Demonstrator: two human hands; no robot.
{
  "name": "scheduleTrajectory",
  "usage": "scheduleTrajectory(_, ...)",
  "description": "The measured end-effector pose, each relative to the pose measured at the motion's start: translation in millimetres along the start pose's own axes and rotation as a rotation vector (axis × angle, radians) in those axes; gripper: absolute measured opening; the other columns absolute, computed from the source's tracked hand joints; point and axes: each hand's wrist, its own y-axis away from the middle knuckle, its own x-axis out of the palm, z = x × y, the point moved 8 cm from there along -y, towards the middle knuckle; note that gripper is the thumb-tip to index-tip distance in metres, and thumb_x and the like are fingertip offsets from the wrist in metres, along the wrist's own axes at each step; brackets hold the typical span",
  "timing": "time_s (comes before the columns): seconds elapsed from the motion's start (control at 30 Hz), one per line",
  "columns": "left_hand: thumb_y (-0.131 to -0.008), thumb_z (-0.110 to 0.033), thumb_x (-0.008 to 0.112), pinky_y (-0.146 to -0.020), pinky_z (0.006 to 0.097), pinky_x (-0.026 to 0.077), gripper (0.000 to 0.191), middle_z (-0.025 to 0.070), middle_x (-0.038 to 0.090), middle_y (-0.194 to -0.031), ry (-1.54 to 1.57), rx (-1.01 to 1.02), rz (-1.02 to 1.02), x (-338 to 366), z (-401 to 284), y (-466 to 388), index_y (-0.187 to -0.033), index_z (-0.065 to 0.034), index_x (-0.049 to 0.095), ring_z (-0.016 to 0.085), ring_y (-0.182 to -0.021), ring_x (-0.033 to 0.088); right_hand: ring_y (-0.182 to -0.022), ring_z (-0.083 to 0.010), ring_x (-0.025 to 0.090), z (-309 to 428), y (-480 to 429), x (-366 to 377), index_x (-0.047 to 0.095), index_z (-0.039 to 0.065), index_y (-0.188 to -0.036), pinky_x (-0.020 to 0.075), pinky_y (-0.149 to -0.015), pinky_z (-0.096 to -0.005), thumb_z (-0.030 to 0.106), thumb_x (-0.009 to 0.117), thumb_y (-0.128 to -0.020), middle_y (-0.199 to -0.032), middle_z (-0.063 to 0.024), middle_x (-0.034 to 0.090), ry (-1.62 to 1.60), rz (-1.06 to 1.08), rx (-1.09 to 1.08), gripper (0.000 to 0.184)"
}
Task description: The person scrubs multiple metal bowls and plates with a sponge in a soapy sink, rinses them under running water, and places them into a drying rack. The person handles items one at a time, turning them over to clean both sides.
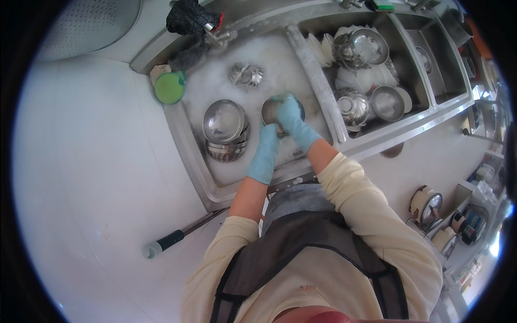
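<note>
Over the foamy left sink basin [177,125], my gloved left hand [268,135] grips the near rim of a metal bowl [268,110]. My right hand [288,110], in the same light blue rubber glove, presses into that bowl with a green scouring pad [277,97], mostly covered by the fingers. Left of my hands, a stack of stainless steel bowls [224,121] stands in the suds. Farther back, a fluted metal bowl [251,76] lies in the foam with something across it that I cannot make out.
Right of the divider [317,80], the middle basin [410,82] holds metal bowls [369,46] and white dishes [355,78]. A faucet [218,38] with a black cloth [190,18] over it stands behind. The green round scoop [169,88] rests at the left rim.
</note>
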Motion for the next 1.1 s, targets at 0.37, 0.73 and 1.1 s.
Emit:
scheduleTrajectory(0.37,-0.079,-0.008,0.049,-0.080,0.0436,0.052,0.029,0.0193,0.060,-0.096,0.336,-0.265,0.244,39.5,-50.8,51.3,-0.104,0.0062,0.053,0.032,-0.089,0.061,-0.077,-0.0218,0.060,-5.1,11.4,49.6,0.063,0.009,-0.104,0.0469,-0.073,-0.0321,0.032,0.056,-0.082,-0.090,-0.0111,0.064,0.357,1.048,-0.314,0.032)
scheduleTrajectory(0.73,-0.071,0.001,0.048,-0.062,0.0379,0.052,0.024,0.0171,0.058,-0.086,0.051,-0.309,0.146,26.7,-17.8,41.1,-0.091,0.0119,0.055,0.028,-0.080,0.060,-0.098,-0.0263,0.057,66.0,56.9,-14.0,0.061,0.017,-0.101,0.0444,-0.086,-0.0387,0.032,0.057,-0.074,-0.108,-0.0081,0.059,0.817,0.122,-1.263,0.031)
scheduleTrajectory(1.1,-0.067,0.010,0.049,-0.072,0.0354,0.052,0.056,0.0167,0.055,-0.108,-0.487,-0.006,-0.036,-5.7,-28.4,-2.7,-0.122,0.0069,0.040,0.026,-0.088,0.060,-0.084,-0.0264,0.061,-46.7,-5.9,55.2,0.057,0.012,-0.114,0.0504,-0.069,-0.0397,0.017,0.060,-0.075,-0.098,-0.0140,0.062,-0.647,0.499,-0.009,0.039)
